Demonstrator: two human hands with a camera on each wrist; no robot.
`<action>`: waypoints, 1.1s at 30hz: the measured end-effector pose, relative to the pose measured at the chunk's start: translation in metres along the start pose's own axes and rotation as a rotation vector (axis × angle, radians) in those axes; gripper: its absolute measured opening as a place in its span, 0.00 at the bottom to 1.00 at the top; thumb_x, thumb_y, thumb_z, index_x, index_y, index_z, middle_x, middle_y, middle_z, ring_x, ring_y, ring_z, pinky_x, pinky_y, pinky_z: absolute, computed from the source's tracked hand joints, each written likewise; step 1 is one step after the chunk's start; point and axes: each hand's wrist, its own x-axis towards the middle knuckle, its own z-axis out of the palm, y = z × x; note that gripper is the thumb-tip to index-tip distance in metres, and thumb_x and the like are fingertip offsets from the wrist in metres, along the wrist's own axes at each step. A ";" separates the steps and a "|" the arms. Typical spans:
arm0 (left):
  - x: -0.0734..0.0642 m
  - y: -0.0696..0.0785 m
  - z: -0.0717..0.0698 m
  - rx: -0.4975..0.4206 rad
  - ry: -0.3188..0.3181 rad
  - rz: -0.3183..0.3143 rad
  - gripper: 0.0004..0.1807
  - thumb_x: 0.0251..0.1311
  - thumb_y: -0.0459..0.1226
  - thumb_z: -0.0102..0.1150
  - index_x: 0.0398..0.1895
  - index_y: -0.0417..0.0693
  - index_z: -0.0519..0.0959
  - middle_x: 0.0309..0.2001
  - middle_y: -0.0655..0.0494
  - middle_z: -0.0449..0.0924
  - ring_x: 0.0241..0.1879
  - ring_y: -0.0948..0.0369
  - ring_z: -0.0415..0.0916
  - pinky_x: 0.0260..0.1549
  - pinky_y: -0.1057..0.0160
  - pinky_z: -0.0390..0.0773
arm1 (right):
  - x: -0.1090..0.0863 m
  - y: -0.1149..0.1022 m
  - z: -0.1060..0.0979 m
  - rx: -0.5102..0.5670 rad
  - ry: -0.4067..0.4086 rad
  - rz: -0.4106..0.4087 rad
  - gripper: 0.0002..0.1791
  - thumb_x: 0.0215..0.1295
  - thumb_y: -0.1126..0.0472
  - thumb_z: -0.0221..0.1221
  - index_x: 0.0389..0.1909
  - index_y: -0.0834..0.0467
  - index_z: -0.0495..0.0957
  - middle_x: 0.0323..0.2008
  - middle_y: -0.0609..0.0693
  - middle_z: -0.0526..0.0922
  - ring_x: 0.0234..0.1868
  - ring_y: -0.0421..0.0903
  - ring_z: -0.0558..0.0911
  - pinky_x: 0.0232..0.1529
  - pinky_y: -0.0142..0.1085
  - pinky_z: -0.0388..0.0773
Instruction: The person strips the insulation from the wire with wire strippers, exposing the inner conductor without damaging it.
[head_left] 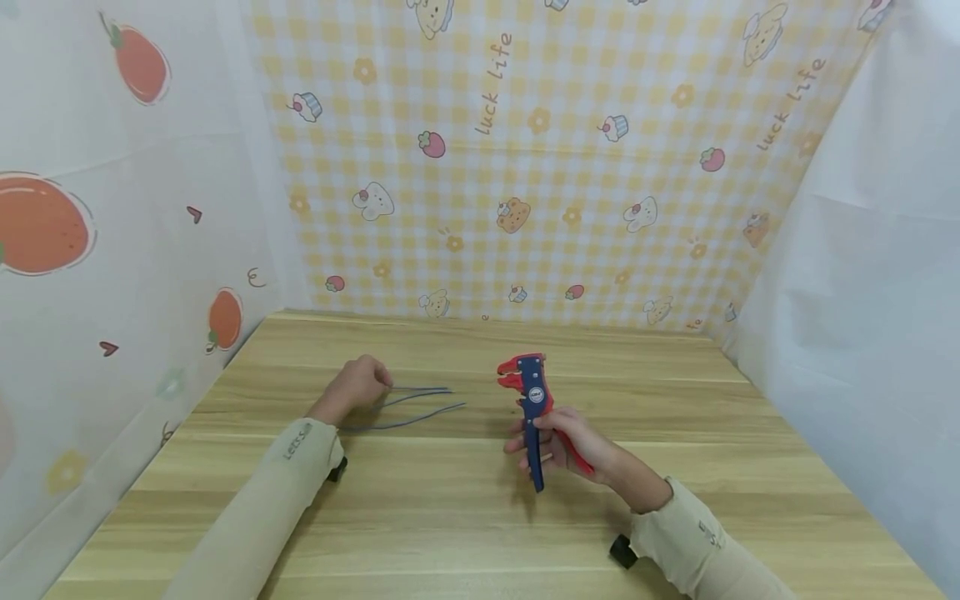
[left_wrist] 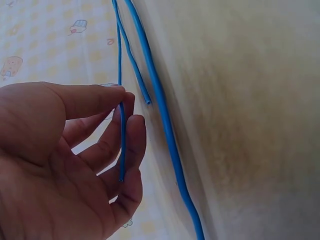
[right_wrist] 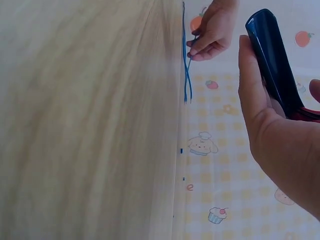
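Note:
My left hand (head_left: 354,388) is at the left of the table, pinching a thin blue wire (left_wrist: 119,60) between thumb and forefinger. One end of that wire hangs down past the curled fingers (left_wrist: 131,160) in the left wrist view. Beside it runs the end of another blue wire (left_wrist: 133,62), and a longer blue stretch of wire (left_wrist: 172,145) passes to the right. Over the middle right, my right hand (head_left: 581,443) grips a red and blue wire stripper (head_left: 535,398) by its handles. The stripper's red jaws point up and to the left, apart from the wires.
Tiny blue pieces (right_wrist: 181,150) lie on the wooden table (head_left: 420,533) in the right wrist view. A yellow checked cloth (head_left: 465,175) hangs behind the table's far edge. White cloth (head_left: 847,275) borders the right side, and fruit-printed cloth (head_left: 150,217) the left.

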 end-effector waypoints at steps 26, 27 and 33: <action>0.000 -0.002 0.000 -0.009 0.006 0.019 0.10 0.60 0.28 0.56 0.41 0.34 0.84 0.45 0.38 0.83 0.47 0.44 0.79 0.50 0.45 0.78 | 0.007 -0.006 -0.018 -0.247 0.339 0.138 0.26 0.71 0.59 0.51 0.54 0.81 0.68 0.43 0.63 0.86 0.42 0.58 0.87 0.36 0.40 0.85; 0.000 -0.001 0.000 -0.013 0.009 0.015 0.10 0.60 0.30 0.57 0.43 0.35 0.83 0.46 0.39 0.83 0.46 0.45 0.79 0.49 0.46 0.78 | 0.008 -0.006 -0.020 -0.262 0.358 0.147 0.26 0.71 0.59 0.51 0.53 0.82 0.69 0.44 0.64 0.86 0.42 0.58 0.87 0.36 0.40 0.85; -0.002 0.008 0.001 0.016 0.062 0.027 0.15 0.64 0.38 0.55 0.50 0.41 0.82 0.50 0.45 0.83 0.51 0.46 0.77 0.57 0.38 0.59 | 0.010 -0.005 -0.031 -0.315 0.486 0.231 0.18 0.69 0.60 0.53 0.43 0.74 0.76 0.39 0.65 0.86 0.30 0.47 0.88 0.29 0.35 0.83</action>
